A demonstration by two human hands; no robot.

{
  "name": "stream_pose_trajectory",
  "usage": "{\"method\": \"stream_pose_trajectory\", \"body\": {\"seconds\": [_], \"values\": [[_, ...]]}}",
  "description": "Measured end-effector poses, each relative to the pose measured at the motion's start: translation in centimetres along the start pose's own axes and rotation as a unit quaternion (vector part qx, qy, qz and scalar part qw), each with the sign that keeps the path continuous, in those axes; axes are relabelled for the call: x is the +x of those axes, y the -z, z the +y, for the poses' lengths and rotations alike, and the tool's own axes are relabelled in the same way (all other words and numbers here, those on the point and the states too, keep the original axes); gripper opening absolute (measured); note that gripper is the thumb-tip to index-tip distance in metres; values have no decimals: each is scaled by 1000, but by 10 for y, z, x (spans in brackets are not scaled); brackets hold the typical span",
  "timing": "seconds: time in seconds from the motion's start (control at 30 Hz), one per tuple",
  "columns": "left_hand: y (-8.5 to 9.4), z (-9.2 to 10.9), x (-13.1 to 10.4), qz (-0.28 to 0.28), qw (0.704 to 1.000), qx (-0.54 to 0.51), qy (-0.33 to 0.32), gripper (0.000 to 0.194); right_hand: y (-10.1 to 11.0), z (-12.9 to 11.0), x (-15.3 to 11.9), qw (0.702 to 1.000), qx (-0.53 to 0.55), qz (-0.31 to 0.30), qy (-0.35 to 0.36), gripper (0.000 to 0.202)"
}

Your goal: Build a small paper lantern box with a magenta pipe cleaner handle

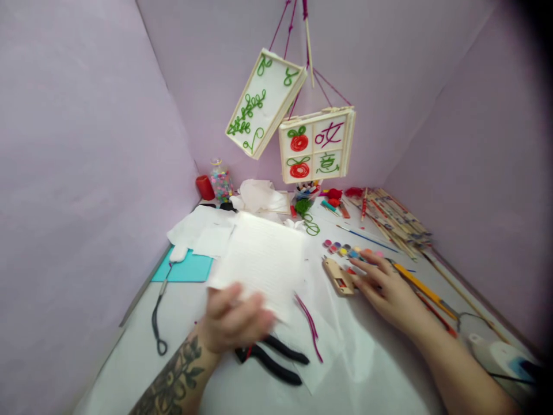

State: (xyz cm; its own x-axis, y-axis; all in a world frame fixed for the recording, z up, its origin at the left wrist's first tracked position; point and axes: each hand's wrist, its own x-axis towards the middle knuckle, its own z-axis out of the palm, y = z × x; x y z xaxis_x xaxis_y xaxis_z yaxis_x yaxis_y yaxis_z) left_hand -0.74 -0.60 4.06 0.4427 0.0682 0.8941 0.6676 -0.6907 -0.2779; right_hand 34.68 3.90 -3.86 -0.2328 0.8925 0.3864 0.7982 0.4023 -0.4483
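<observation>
My left hand (237,320) is raised and slightly blurred, its fingers closed on the lower edge of a square white sheet (263,259), which looks like ribbed paper. Under that hand lie pliers with black handles (279,366), their jaws partly hidden. Purple twisted cords (309,323) rest right of the sheet. My right hand (384,285) is spread with its fingers stretched out, fingertips at the right side of a beige pointed tool like a small glue gun (339,276). Small paint pots (343,249) stand just beyond those fingers.
Two framed panels with green and red cord designs (317,144) hang over the table. Behind are a bead jar (222,181), a red candle (204,187) and bundled sticks (393,219). A turquoise board (190,271) lies left; a yellow cutter (425,291) lies right.
</observation>
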Motion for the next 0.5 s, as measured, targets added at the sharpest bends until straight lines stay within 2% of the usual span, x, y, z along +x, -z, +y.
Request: {"method": "stream_pose_trajectory", "body": {"seconds": [0.07, 0.17, 0.23, 0.3, 0.37, 0.43, 0.5], "values": [[-1, 2, 1, -50, 998, -38, -27, 22, 2, -6, 2, 999, 3, 33, 5, 33], [-6, 7, 0, -58, 996, -57, 20, 29, 7, -24, 2, 994, 20, 107, 28, 29], [-11, 12, -4, -61, 992, -95, 49, 44, 11, -40, 0, 987, 47, 147, 45, 21], [-18, 20, -8, -92, 975, -162, 125, 67, 15, -55, -2, 982, 82, 161, 50, 8], [-25, 28, -13, -136, 922, -247, 265, 91, 19, -66, -2, 982, 121, 134, 49, 21], [-30, 35, -17, -184, 834, -334, 399, 104, 24, -74, -1, 982, 158, 95, 47, 31], [-35, 37, -20, -213, 757, -388, 481, 106, 30, -80, -1, 976, 195, 94, 35, 27]]}}
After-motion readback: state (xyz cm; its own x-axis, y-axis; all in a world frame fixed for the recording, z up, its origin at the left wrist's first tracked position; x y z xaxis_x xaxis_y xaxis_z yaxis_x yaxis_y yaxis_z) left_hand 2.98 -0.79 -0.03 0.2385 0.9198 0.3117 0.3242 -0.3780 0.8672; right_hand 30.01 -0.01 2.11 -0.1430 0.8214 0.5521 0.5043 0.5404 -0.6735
